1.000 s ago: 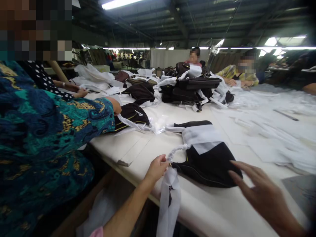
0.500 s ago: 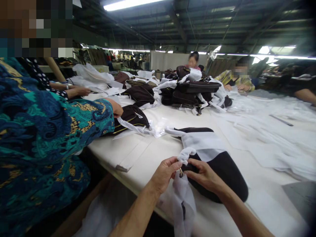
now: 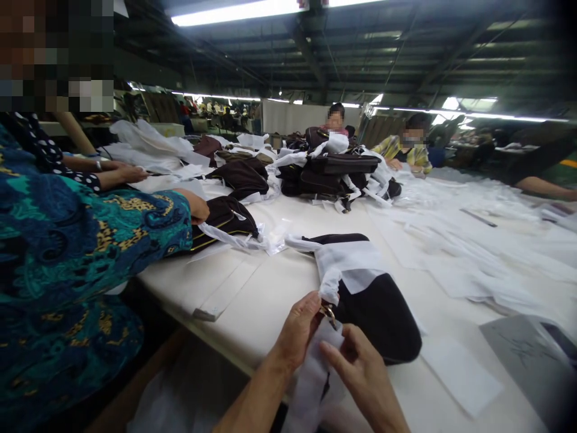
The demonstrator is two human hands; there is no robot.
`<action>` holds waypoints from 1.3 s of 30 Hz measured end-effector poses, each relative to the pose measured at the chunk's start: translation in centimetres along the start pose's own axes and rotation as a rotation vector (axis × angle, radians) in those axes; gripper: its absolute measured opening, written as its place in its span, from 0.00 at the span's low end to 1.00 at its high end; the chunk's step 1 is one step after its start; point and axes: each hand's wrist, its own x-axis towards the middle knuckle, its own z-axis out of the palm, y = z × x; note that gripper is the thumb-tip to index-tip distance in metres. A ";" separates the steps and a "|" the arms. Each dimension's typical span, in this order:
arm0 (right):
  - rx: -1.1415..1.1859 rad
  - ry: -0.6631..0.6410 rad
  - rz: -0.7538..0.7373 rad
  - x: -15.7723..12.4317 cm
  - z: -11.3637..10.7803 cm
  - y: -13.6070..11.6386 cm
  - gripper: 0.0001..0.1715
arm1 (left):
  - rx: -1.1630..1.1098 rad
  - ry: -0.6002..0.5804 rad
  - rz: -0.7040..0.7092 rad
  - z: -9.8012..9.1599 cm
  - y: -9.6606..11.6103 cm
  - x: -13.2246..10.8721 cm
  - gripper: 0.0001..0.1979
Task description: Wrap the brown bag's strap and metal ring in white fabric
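Note:
A black bag (image 3: 383, 319) lies on the white table before me, a white wrapping sheet (image 3: 356, 258) across its upper part. Its strap end (image 3: 331, 285) is bunched in white wrapping, and a gold-coloured metal clasp (image 3: 329, 314) shows just below it. My left hand (image 3: 297, 331) is closed, thumb and fingers pinching the strap beside the clasp. Beneath the clasp, a length of white wrapping (image 3: 311, 376) hangs over the table edge, with something dark partly showing through. My right hand (image 3: 360, 367) pinches the top of this wrapping between thumb and fingers.
To my left, a co-worker's patterned sleeve (image 3: 148, 222) reaches to another dark bag (image 3: 229, 219). Dark bags are piled (image 3: 333, 174) farther back. White sheets (image 3: 487, 258) spread over the right side, near a grey panel (image 3: 532, 361). Other people stand around the table.
My right hand has moved down from beside the clasp onto the hanging wrapping. My left hand stays at the strap. The view has shifted slightly right.

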 end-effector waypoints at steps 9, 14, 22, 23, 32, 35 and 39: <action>0.187 0.005 0.051 1.4 -2.5 -1.6 0.16 | 0.006 -0.081 0.129 0.7 -0.3 -0.7 0.25; 0.263 -0.017 0.053 2.1 -2.1 -0.1 0.18 | 0.142 0.017 0.200 0.8 -1.3 -1.0 0.23; 0.039 0.149 -0.076 2.2 -1.1 1.0 0.16 | 0.239 0.110 0.150 0.7 -2.0 -0.7 0.14; -0.027 0.188 -0.124 2.4 -1.4 1.1 0.16 | 0.269 0.133 0.160 0.7 -2.0 -0.6 0.14; 0.110 -0.096 -0.227 4.2 -1.9 1.7 0.24 | 0.356 0.252 0.153 -0.2 -2.5 0.1 0.16; 0.183 0.041 -0.189 3.9 0.5 2.2 0.23 | 0.384 0.253 0.134 -0.8 -2.2 0.2 0.17; 0.186 0.151 -0.203 3.1 2.9 2.8 0.22 | 0.427 0.273 0.088 -0.9 -2.2 -0.1 0.18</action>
